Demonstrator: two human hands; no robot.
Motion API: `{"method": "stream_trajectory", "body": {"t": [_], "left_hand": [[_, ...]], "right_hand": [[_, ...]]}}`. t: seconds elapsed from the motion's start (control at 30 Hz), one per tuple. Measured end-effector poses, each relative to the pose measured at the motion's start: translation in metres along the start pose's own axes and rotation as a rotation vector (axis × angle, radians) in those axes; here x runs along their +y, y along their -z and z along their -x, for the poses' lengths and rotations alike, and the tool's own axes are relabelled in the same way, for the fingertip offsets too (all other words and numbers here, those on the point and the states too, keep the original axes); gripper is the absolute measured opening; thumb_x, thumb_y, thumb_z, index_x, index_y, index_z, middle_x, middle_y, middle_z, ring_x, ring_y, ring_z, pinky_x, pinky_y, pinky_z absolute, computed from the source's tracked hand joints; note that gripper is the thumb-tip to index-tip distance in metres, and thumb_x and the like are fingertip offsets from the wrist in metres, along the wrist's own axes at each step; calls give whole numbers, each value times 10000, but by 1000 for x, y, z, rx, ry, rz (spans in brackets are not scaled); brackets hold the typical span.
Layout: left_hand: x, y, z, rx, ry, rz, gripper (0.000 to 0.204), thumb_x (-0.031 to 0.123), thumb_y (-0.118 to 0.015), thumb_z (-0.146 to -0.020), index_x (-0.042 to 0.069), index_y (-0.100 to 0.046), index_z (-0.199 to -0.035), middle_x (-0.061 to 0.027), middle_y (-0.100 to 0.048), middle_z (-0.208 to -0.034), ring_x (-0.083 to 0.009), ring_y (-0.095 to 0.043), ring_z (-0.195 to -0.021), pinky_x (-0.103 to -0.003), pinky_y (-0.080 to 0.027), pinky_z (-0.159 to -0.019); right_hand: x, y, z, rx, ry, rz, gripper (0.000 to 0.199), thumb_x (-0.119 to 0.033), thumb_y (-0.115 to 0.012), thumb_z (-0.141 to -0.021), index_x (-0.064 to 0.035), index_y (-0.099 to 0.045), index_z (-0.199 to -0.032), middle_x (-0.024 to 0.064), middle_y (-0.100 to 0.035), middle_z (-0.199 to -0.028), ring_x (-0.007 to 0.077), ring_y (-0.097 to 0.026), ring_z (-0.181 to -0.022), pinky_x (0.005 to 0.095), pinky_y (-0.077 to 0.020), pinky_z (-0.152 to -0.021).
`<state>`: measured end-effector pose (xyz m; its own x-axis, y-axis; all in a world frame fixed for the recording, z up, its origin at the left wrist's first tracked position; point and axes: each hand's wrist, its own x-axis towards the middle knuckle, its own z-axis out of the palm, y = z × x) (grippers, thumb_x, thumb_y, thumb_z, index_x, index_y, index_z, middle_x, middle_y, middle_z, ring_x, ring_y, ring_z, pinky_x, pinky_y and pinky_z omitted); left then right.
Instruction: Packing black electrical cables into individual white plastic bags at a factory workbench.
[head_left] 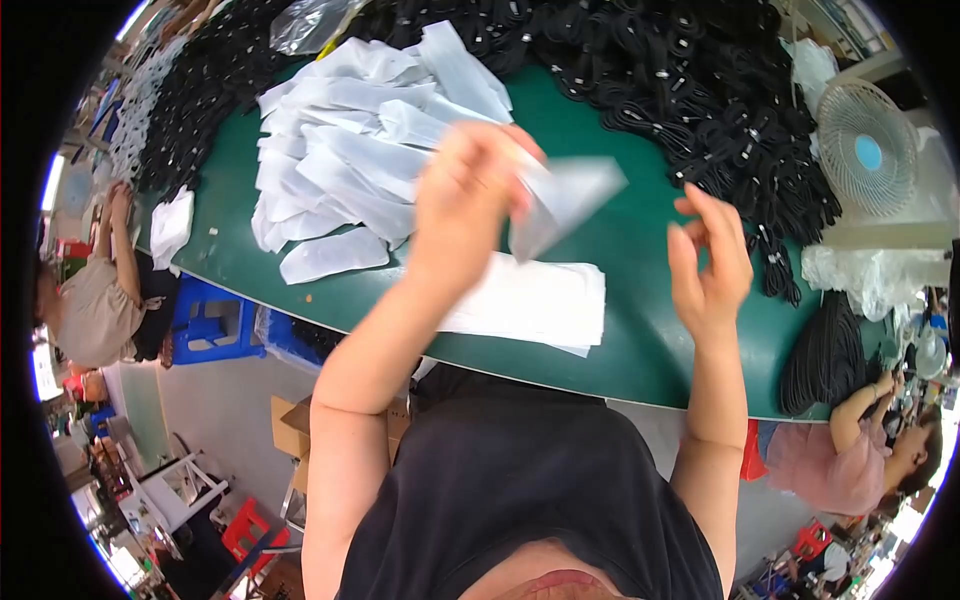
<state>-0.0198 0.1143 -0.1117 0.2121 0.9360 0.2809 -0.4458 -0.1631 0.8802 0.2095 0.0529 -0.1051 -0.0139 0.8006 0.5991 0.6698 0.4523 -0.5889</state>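
Note:
My left hand (470, 190) is raised over the table with its fingers closed on a translucent white plastic bag (568, 205), which is bent and smeared by motion. Just below it, a neat stack of flat white bags (540, 305) lies near the table's front edge. Behind and left of that hand is a loose heap of similar white bags (340, 140); whether they hold anything I cannot tell. Off to the right, my right hand (712, 260) hovers with fingers apart and holds nothing. Bundles of coiled black cables (690, 110) are nearest to it.
The green table (640, 340) curves across the view. At the right stand a fan (866, 145) and a bundle of black cords (826, 355). A blue stool (212, 320) is below the left edge. One person (95, 310) sits at left, another (835, 455) at right.

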Motion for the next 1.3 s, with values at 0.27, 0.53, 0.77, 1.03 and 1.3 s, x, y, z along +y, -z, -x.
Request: {"method": "stream_trajectory", "body": {"t": [0.27,0.53,0.77,1.03,1.3], "left_hand": [[-15,79,-65,625,-274,-96,159,99,-494,-949,-40,-503,-1027,-111,-586,-919,-179,-602,-823,-316,-494,-764],[-26,17,40,-150,-229,-907,153,2,-622,-814,44,-605,-960,-55,-618,-938,-192,-571,-863,-276,-455,-731],[-60,4,69,-499,-274,-1161,124,4,-677,-711,46,-637,-821,-75,-556,-813,-258,-510,-749,-352,-450,-674],[-50,12,66,-256,75,-659,76,13,-712,-738,36,-685,-805,-63,-583,-833,-190,-535,-748,-277,-424,-604],[-47,9,67,-165,297,-345,49,26,-708,-787,14,-686,-830,-20,-576,-871,-88,-506,-754,-226,-407,-627]], "right_hand": [[99,-32,-26,-40,150,681,311,-113,-667,-767,-16,-610,-1056,105,-604,-1017,230,-547,-953,359,-436,-799],[134,-47,-42,-112,133,934,404,-183,-702,-732,-76,-609,-1110,62,-540,-933,250,-504,-918,397,-395,-813],[65,-18,13,-192,-15,353,368,-84,-704,-757,-39,-597,-1105,89,-500,-1001,217,-580,-772,324,-489,-631],[7,28,69,-175,117,-17,428,36,-760,-666,-11,-618,-1067,132,-517,-1010,172,-554,-709,268,-470,-557],[-3,15,74,-197,306,1,485,19,-804,-623,-22,-617,-1069,134,-548,-959,244,-581,-709,309,-489,-561]]}}
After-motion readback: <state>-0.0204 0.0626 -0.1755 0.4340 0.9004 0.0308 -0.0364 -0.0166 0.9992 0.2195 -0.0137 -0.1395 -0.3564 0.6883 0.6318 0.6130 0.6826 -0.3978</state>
